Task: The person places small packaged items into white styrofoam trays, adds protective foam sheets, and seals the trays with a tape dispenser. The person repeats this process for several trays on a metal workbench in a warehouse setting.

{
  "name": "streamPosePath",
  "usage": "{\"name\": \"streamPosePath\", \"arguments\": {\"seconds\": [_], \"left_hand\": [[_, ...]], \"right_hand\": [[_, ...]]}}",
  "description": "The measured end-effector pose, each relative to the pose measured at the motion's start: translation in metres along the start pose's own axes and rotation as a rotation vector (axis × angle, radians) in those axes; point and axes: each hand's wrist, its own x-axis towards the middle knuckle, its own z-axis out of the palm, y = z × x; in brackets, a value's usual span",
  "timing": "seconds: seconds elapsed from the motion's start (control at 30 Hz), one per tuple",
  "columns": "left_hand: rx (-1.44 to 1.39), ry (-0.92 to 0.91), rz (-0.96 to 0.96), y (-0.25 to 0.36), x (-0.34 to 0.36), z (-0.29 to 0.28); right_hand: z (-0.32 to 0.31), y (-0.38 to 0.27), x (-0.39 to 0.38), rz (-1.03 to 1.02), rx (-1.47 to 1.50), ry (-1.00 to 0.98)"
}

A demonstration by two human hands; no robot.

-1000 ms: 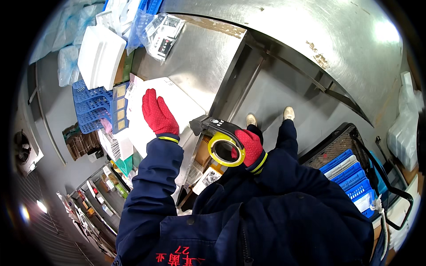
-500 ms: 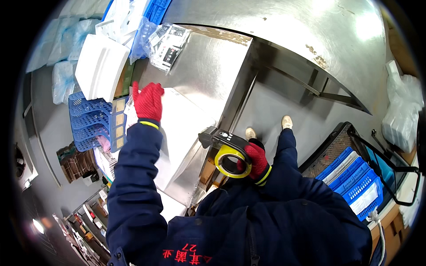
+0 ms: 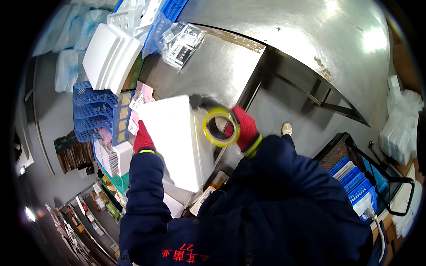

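Note:
A white foam box [image 3: 171, 142] with a smooth lid sits on the steel table, turned at an angle. My left hand [image 3: 143, 137], in a red knit glove, holds the box at its left edge; part of the fingers is hidden there. My right hand [image 3: 245, 128], gloved alike, grips a tape dispenser [image 3: 205, 103] with a roll of tape [image 3: 221, 127] on a yellow core. The black dispenser head is near the box's upper right corner; whether it touches is blurred.
Beyond the box lie plastic-bagged printed packets [image 3: 183, 46] on the steel table [image 3: 213, 66]. White foam lids [image 3: 108, 57] are stacked at upper left, above a blue plastic rack [image 3: 94, 111]. Pink slips [image 3: 140, 102] lie beside the box. A trolley with blue crates [image 3: 355, 186] stands at right.
The box has turned and come nearer to me. My left hand moved from its far end down to its left edge. My right hand brought the tape dispenser up and left to the box.

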Motion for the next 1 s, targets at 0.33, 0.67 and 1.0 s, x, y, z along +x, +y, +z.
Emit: {"name": "streamPosePath", "arguments": {"seconds": [0.33, 0.67, 1.0], "left_hand": [[0.297, 0.533, 0.552, 0.141, -0.079, 0.076], [0.321, 0.546, 0.386, 0.130, -0.137, 0.095], [0.335, 0.589, 0.449, 0.135, -0.156, 0.108]], "right_hand": [[0.048, 0.005, 0.176, -0.081, 0.077, -0.344], [0.062, -0.004, 0.172, 0.427, 0.736, -0.391], [0.060, 0.006, 0.172, 0.220, 0.352, -0.444]]}}
